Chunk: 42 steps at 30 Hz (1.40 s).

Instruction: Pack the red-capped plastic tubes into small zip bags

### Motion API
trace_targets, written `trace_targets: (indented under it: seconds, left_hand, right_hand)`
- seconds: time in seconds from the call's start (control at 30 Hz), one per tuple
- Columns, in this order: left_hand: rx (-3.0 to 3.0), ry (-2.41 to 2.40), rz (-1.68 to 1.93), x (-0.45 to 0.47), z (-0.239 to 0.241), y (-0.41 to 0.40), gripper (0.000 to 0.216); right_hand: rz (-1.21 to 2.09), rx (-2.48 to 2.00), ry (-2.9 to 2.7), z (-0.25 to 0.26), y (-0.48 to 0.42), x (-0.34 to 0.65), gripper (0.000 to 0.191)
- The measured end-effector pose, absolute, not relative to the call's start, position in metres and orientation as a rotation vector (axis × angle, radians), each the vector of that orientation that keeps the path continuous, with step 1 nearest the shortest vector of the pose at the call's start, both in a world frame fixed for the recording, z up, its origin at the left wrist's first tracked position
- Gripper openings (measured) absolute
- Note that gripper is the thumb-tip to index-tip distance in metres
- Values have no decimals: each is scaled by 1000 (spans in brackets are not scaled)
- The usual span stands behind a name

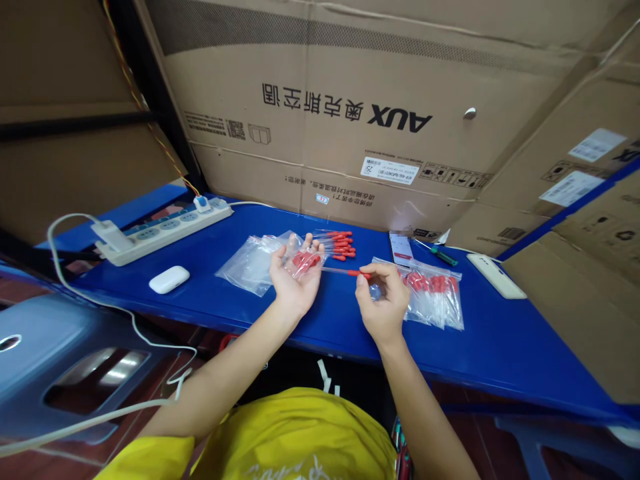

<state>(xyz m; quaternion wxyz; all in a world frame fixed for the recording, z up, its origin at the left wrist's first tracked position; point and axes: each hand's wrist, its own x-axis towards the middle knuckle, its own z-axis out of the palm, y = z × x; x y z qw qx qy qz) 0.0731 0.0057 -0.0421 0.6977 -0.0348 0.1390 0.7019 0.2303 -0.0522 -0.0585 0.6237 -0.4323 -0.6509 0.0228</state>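
Note:
My left hand (293,280) is palm up over the blue shelf (500,340), fingers curled around a small clear bag (306,261) with several red-capped droppers in it. My right hand (383,300) pinches one red-capped clear dropper (347,271) by its red end, its tip pointing at the bag in my left hand. Loose red-capped droppers (337,243) lie in a pile just beyond my left hand. Filled clear bags of droppers (435,300) lie to the right of my right hand.
Empty clear bags (250,263) lie left of my left hand. A white earbud case (169,279), a white power strip (165,230) with a charger, a green screwdriver (443,254), a white phone (496,275) and a card (401,249) sit on the shelf. Cardboard boxes (350,100) wall the back.

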Motion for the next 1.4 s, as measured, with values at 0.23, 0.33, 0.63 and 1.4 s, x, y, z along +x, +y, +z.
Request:
trace_targets:
  seconds: [0.23, 0.33, 0.63, 1.4]
  left_hand:
    - [-75, 283, 1543, 74, -40, 4, 28]
    - [-54, 301, 1560, 72, -43, 6, 32]
    - [23, 325, 1654, 72, -44, 6, 30]
    - [240, 591, 1452, 82, -41, 2, 50]
  right_hand:
    - [29, -1003, -1449, -58, -54, 228, 5]
    - [46, -1102, -1335, -59, -50, 230, 2]
    - [327, -1430, -1583, -73, -33, 235, 8]
    - [309, -1525, -1690, -78, -34, 230, 12]
